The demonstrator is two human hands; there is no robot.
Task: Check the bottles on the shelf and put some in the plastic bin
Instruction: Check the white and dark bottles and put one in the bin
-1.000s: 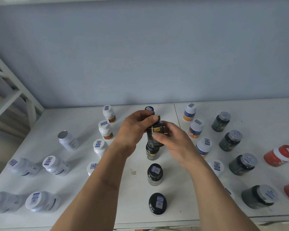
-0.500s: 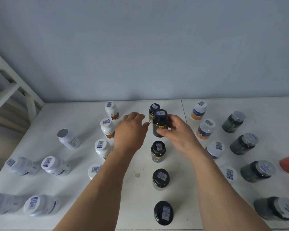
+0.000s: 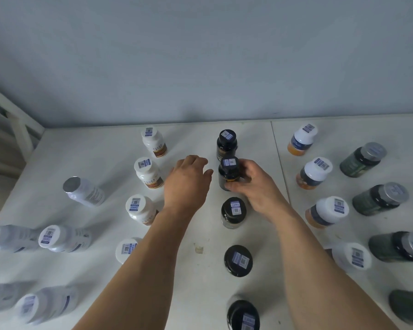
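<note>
On the far left of the white shelf (image 3: 81,148), several white bottles (image 3: 65,238) are lying on their sides, and a column of upright white ones (image 3: 148,172) is standing just beside the person's left hand (image 3: 188,182). That hand is hovering with its fingers loosely curled, holding nothing, close to but apart from the dark bottle (image 3: 229,173) in the middle column. The right hand (image 3: 253,184) is gripping that bottle, thumb low on its front and fingers wrapped behind. To do this step well, the person is probably best keeping the bottle upright and clear of the black bottle (image 3: 227,144) just behind it. Further right, orange-bottomed bottles (image 3: 315,172) and green bottles (image 3: 362,159) are standing in their own columns. No plastic bin is showing.
</note>
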